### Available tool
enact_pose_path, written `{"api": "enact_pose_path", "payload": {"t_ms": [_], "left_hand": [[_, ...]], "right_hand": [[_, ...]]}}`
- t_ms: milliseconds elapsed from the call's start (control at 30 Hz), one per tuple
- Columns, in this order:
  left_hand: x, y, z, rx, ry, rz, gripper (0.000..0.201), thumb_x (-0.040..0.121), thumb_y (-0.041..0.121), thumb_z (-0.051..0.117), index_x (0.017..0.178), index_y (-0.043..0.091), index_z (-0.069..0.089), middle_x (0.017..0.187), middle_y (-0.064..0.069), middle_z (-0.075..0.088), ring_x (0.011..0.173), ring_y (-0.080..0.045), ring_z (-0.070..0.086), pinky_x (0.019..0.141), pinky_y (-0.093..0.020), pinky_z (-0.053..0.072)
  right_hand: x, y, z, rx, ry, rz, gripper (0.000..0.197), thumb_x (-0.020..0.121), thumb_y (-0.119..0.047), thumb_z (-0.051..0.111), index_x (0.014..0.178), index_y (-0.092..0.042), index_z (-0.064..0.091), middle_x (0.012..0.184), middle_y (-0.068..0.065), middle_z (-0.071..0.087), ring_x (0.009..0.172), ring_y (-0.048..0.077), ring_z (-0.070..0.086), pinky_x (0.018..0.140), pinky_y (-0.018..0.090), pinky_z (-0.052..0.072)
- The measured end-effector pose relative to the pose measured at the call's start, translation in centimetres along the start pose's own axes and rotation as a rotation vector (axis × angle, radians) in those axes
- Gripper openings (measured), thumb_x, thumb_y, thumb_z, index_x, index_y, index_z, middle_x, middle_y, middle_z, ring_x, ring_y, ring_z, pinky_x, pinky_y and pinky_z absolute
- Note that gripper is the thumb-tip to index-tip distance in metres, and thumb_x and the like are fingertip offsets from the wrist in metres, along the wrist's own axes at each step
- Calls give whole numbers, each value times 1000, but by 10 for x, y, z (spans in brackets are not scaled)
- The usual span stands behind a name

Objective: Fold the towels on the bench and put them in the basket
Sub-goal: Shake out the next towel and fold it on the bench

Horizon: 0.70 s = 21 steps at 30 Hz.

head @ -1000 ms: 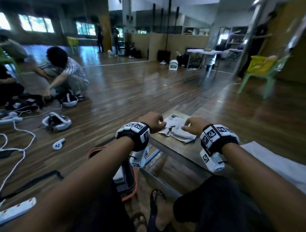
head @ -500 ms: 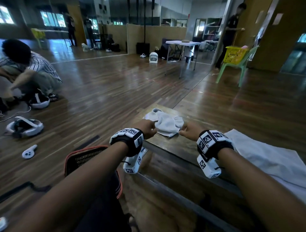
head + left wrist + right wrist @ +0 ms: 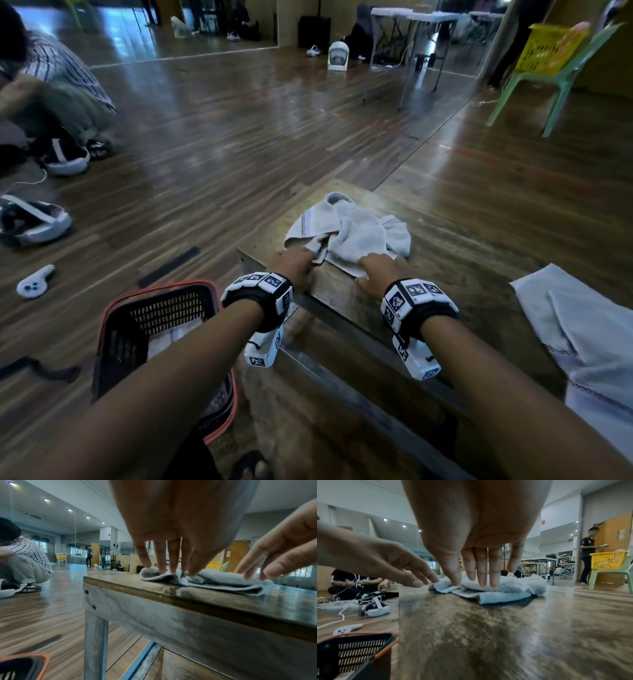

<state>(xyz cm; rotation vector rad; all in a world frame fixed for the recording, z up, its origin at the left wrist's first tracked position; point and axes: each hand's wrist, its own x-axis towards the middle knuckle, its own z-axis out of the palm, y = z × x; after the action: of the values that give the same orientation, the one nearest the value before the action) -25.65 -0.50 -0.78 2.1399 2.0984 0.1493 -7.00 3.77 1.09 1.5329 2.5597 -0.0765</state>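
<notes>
Crumpled towel [image 3: 349,233] sits at the left end of the bench [image 3: 445,260], near its far edge. Left hand [image 3: 294,265] has straight fingers pressing down on the towel's near-left edge; right hand [image 3: 378,270] likewise lies flat on the near-right part, nothing pinched. Second towel [image 3: 589,329] lies spread on the bench's right end. Basket [image 3: 116,329] stands on the floor beside the left end.

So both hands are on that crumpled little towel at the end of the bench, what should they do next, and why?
Probably spread it flat. The small towel lies bunched and creased on the bench, and the left hand and right hand rest straight fingers on its near edge without gripping. It likely needs smoothing before a neat fold, then the basket.
</notes>
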Motion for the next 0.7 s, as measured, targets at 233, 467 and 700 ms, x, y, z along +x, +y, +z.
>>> {"api": "enact_pose_path", "payload": {"t_ms": [233,467,700], "left_hand": [[13,-3,10,11,-4,-76,22,87,25,54,105,19,66,114,-7,57,111,-30,53,90,-40,43],[-9,13,20,-41,113,78,16,83,38,58,84,24,66,98,2,58,101,-20,52,88,-35,31],[-26,34,22,-82,179,97,32,78,46,55,100,24,61,103,-1,56,105,-23,48,87,-37,31]], "right_hand": [[1,0,16,-132,-6,30,11,88,-18,50,87,-14,61,103,8,65,97,28,58,84,33,39],[-39,39,13,-116,-128,92,24,90,-18,43,97,-9,64,105,11,66,88,30,59,74,31,41],[-82,112,9,-206,-237,208,24,88,-24,42,96,-24,65,114,0,63,109,23,55,99,39,30]]}}
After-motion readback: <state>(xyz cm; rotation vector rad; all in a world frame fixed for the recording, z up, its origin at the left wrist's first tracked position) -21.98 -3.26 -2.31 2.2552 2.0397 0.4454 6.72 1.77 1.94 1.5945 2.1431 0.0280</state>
